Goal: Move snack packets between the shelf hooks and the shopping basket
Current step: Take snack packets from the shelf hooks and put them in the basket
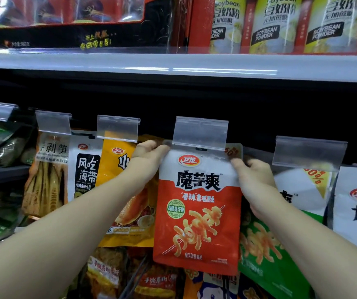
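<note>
A red and white snack packet (199, 212) hangs in the middle of the view, its top edge tucked just under a clear plastic price-tag holder (200, 133) on a shelf hook. My left hand (147, 158) pinches the packet's top left corner. My right hand (253, 175) grips its upper right edge, fingers curled round it. The hook itself is hidden behind the tag holder, so I cannot tell whether the packet's hole is on it. No shopping basket is in view.
Neighbouring hooks carry a yellow packet (117, 165), a white seaweed packet (84, 169), a bamboo-shoot packet (48, 180) and a green packet (266, 251). A white shelf edge (173, 63) runs overhead with soybean powder bags (274, 24). More packets hang below.
</note>
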Available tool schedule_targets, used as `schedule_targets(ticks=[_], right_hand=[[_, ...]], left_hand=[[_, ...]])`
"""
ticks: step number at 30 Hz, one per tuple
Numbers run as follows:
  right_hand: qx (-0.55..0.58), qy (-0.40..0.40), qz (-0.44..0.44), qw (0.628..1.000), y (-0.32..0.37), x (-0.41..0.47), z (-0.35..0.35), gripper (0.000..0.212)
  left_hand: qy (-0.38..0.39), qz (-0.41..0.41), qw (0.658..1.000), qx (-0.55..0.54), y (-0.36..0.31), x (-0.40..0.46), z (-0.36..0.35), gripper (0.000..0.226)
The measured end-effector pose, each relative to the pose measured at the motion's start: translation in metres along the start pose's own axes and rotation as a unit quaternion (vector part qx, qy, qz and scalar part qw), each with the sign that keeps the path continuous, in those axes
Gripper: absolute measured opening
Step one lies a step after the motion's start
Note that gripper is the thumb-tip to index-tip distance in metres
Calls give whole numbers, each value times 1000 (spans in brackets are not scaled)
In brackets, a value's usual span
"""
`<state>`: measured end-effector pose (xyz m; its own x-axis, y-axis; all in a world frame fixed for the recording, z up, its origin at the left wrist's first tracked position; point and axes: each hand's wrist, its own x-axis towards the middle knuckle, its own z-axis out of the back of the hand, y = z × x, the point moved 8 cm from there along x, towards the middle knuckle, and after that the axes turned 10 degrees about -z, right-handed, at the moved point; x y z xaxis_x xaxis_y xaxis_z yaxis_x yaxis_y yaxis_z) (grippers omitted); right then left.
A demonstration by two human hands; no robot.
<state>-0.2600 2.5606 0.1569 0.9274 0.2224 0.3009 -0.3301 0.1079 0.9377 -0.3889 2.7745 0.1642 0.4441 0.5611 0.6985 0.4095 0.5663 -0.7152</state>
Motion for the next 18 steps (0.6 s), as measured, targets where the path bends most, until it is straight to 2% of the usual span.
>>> schedule_targets(ticks=[5,8,15,18], right_hand=[[-118,-36,-18,992,-3,19,4,31],[-152,-45,-13,987,0,22,4,28],[-214,-93,54,971,16,10,2,26],[-252,-100,92,958,25,1,-3,36]], left_hand=[[-11,15,994,108,14,20,-5,4],[0,9,988,155,14,23,-7,15],[25,-14,979,201,16,24,-7,27],[35,-44,968,244,10,21,-4,27]])
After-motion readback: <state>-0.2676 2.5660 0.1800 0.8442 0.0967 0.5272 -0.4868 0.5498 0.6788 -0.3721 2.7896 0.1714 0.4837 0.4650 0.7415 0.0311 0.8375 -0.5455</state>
